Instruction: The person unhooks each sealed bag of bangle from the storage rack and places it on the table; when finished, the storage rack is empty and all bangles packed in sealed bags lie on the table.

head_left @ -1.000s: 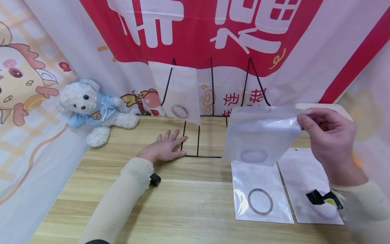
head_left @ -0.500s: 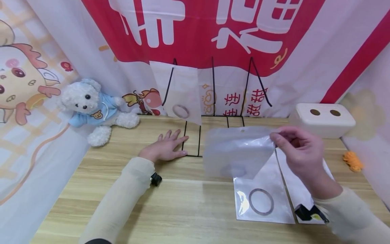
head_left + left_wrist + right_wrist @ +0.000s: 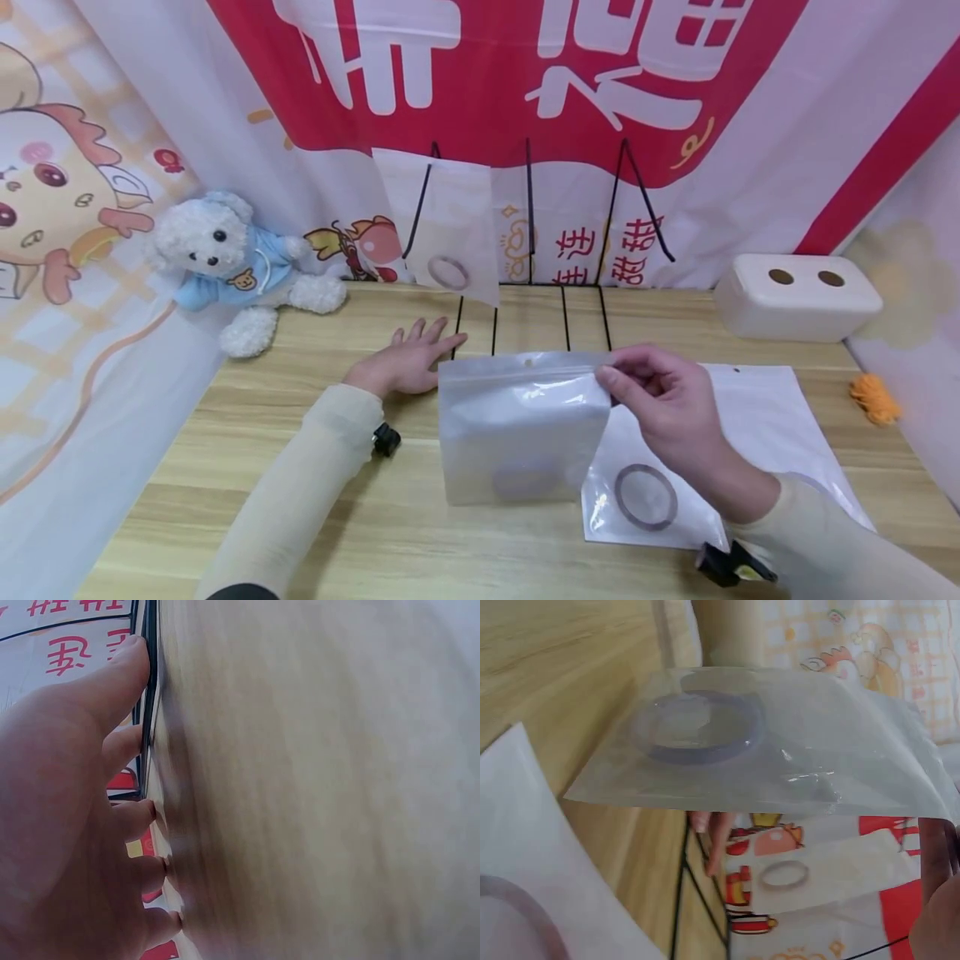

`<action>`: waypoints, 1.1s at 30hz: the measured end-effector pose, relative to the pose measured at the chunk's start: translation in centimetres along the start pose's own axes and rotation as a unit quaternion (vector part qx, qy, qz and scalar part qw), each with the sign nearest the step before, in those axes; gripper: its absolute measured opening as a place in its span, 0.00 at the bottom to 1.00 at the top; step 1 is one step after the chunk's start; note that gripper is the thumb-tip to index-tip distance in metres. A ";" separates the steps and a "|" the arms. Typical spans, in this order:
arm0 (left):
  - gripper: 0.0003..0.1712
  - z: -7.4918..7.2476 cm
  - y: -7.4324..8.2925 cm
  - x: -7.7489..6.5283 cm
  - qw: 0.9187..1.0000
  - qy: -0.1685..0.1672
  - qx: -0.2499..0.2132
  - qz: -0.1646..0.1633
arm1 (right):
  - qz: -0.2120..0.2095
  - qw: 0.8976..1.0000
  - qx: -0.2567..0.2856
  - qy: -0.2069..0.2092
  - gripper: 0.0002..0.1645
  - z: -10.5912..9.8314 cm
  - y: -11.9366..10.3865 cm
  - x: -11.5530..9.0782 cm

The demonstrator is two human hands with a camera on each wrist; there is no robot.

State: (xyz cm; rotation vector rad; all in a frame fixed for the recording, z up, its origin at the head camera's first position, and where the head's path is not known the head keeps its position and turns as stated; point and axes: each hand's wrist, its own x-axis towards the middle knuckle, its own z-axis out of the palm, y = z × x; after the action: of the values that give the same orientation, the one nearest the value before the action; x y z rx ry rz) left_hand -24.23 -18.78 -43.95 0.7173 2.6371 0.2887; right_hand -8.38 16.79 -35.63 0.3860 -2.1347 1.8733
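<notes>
We judge hanging step: right grip (image 3: 670,410) pinches bag (image 3: 517,435), left grip (image 3: 407,362) spread at rack (image 3: 566,319); next calls for hole (image 3: 528,362) onto hook (image 3: 655,217).

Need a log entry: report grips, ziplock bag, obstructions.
Right grip pinches ziplock bag by top corner, ring inside. Left grip resting at wire rack. Left hook taken by another bag.

A translucent zip bag (image 3: 517,425), purplish ring (image 3: 697,755) inside, is held upright before the black wire rack (image 3: 566,321); a similar bag (image 3: 459,212) hangs at the rack's left.
</notes>
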 end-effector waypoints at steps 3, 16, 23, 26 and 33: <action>0.44 0.2 -0.3 0.3 1.000 -0.002 -0.011 0.000 | 0.067 0.998 -0.021 -0.002 0.07 0.6 0.4 0.4; 0.45 0.3 -1.2 0.8 0.999 -0.008 -0.032 0.016 | 0.171 0.984 -0.041 -0.013 0.17 1.5 4.1 3.7; 0.43 -0.1 -0.1 0.1 1.000 -0.002 0.001 0.003 | 0.216 0.975 -0.031 -0.053 0.16 1.9 6.5 4.5; 0.43 -0.1 0.0 0.1 1.000 0.003 0.014 0.004 | 0.247 0.964 -0.050 -0.085 0.15 1.9 7.4 4.8; 0.45 0.0 0.0 0.0 1.000 0.001 0.016 0.000 | 0.269 0.944 -0.116 -0.153 0.16 1.9 9.0 5.5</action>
State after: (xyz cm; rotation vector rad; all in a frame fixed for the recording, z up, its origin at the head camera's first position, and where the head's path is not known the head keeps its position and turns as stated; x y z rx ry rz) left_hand -24.25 -18.76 -43.93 0.7290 2.6496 0.2485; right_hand -16.88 15.97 -42.04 0.0354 -2.8665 1.8769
